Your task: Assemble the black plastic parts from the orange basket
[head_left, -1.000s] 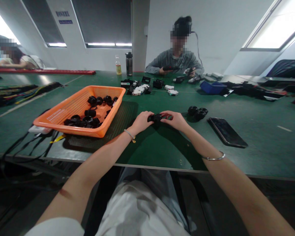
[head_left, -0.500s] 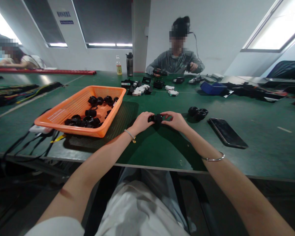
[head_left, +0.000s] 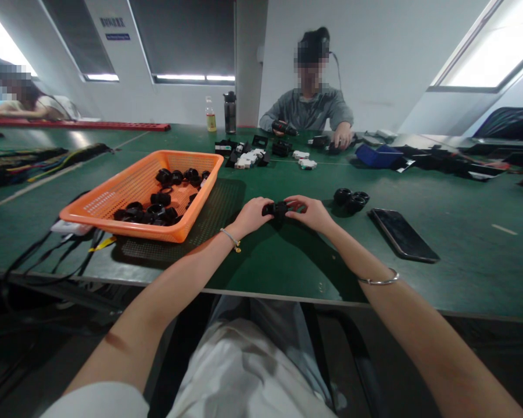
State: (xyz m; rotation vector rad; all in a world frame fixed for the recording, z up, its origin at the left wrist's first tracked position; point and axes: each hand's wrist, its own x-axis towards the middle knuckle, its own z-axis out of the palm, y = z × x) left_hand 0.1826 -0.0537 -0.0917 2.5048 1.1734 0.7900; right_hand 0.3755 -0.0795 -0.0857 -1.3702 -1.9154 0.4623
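head view: gripping small black part (head_left: 279, 209) btwn l hand (head_left: 253, 216) and r hand (head_left: 309, 212), w/ fingers closed on it from both ends, l hand at l end, r hand at r end. holding it approx. mid-view, at or just over green table (head_left: 253, 267), nr front edge; can't tell re: contact w/ tabletop. can't make out finer detail, too small & dark. wearing thin bracelet (head_left: 230, 239) on l wrist, silver bangle (head_left: 380, 281) on r wrist. to l, see orange basket (head_left: 148, 230) w/ loose black pieces (head_left: 146, 215) inside. to r, see cluster of black fittings (head_left: 354, 204), then dark phone (head_left: 404, 235) nr r forearm. further back, see loose pile of white & black parts (head_left: 248, 158), blue bin (head_left: 378, 155) off to r. across table, see co-worker (head_left: 307, 111) in grey, w/ dark tool (head_left: 284, 127) in one hand, other hand (head_left: 343, 136) down on dark parts.
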